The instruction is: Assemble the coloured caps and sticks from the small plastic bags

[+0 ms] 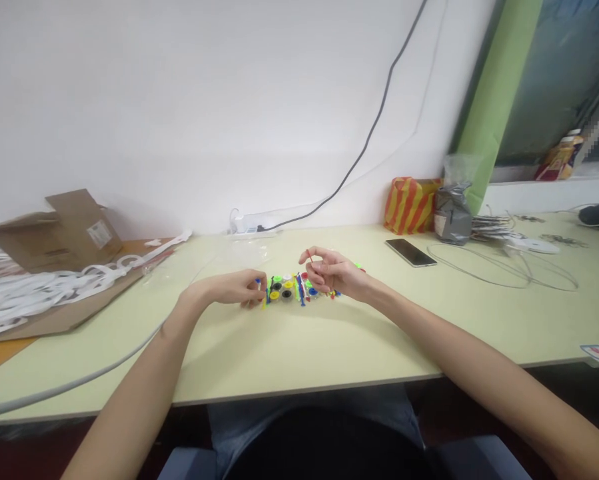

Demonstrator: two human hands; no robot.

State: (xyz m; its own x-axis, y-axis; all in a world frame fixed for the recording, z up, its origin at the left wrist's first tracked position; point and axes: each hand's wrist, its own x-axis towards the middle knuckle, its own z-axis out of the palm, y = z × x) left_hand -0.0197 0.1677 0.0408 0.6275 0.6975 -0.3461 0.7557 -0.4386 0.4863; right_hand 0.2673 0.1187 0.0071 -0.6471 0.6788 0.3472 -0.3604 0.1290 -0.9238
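Note:
A row of small coloured plastic pieces, some round like spools and some thin like sticks, lies on the table in front of me. At its left end is my left hand, palm down, with bent fingertips closed around bits of blue and yellow; exactly what they grip is hidden. My right hand hovers over the row's right end. Between its thumb and forefinger it pinches a thin red plastic stick. That hand covers part of the pieces beneath it.
A black phone lies to the right, near a striped bag, a grey pouch and looped thin cable. On the left are a cardboard box and white strips. A grey cable crosses the table's left front.

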